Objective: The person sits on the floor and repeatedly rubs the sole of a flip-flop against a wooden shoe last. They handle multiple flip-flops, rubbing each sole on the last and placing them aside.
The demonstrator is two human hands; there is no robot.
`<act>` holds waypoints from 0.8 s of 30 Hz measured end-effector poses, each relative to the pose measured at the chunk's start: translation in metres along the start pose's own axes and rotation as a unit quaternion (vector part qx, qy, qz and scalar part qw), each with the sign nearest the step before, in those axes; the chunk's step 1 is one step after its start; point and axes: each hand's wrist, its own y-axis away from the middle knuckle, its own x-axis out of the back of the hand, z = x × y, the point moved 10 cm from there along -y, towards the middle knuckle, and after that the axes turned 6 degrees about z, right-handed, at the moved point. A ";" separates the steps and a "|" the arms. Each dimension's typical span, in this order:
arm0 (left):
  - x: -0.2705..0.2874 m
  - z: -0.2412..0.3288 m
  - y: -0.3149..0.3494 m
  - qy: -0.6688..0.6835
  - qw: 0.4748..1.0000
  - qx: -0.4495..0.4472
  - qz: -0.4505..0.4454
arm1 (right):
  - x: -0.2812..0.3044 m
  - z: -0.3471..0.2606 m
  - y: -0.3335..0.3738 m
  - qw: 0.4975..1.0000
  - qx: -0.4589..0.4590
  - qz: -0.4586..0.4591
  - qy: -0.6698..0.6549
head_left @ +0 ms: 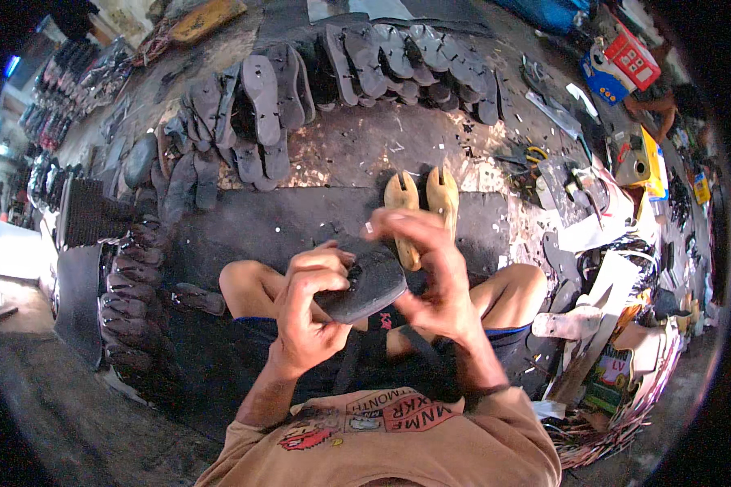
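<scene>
In front of my lap, my left hand (307, 296) grips a black sandal sole (372, 294) by its left side, fingers curled over the top and thumb below. My right hand (440, 280) is at the sole's right end, slightly blurred. Its fingers reach forward and are apart from the thumb, which lies close to the sole's edge. Just beyond that hand, two pale wooden shoe lasts (401, 195) with notched toes lie side by side on the dark mat (284, 219). My right hand and the sole partly cover them.
Rows of dark soles and sandals (260, 97) spread across the floor ahead. More sandals (126, 300) are lined up at my left beside a curved black sheet (80, 292). At right are yellow-handled scissors (536, 154), a yellow box (650, 162), scraps and bundled thin strips (625, 430).
</scene>
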 end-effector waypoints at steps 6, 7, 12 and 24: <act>-0.021 0.001 0.004 -0.027 0.988 -0.003 -0.153 | -0.012 0.016 0.009 0.984 -0.014 -0.174 -0.025; -0.023 -0.001 0.004 -0.014 0.988 -0.008 -0.156 | -0.011 0.028 0.018 0.987 -0.012 -0.158 -0.036; 0.031 -0.117 0.020 0.101 0.914 0.387 0.063 | 0.027 0.170 0.075 0.939 -0.303 0.141 0.081; 0.083 -0.218 0.008 0.409 0.774 0.402 0.269 | 0.008 0.067 0.104 0.952 -0.305 0.006 -0.006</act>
